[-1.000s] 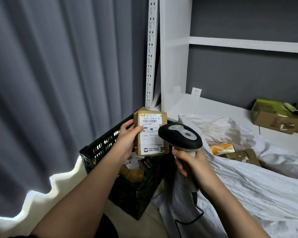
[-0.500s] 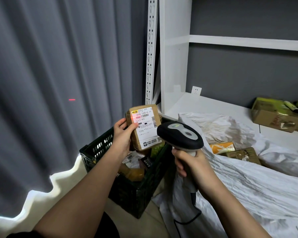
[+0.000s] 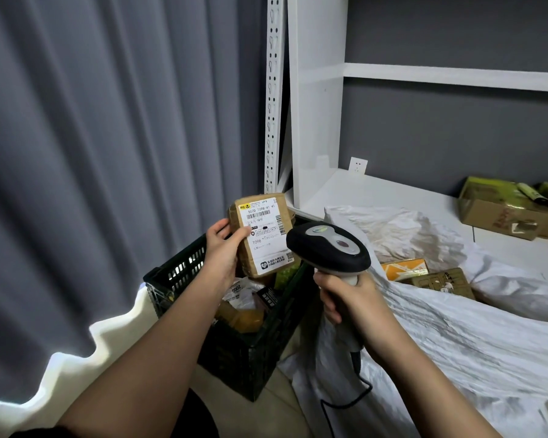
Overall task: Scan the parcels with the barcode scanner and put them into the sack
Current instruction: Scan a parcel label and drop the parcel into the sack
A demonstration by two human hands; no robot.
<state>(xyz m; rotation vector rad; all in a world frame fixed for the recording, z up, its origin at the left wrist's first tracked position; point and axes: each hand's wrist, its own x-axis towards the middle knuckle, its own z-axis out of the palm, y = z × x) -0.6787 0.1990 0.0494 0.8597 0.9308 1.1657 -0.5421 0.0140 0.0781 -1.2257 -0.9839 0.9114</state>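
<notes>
A grey curtain point(image 3: 108, 153) and white shelf point(image 3: 393, 197) are seen behind a white sack point(image 3: 456, 336). Above a black crate point(image 3: 244, 352), an upright parcel point(image 3: 261, 233), label facing the scanner point(image 3: 328, 248), is held in the left hand point(image 3: 223, 248); the scanner's handle is gripped by the right hand point(image 3: 351, 298).

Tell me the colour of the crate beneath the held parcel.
Dark green, nearly black, crate; head view.

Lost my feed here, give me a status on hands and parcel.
Left hand grips brown cardboard parcel, label facing black-and-grey barcode scanner. Right hand holds scanner handle. White sack right, nothing between.
</notes>
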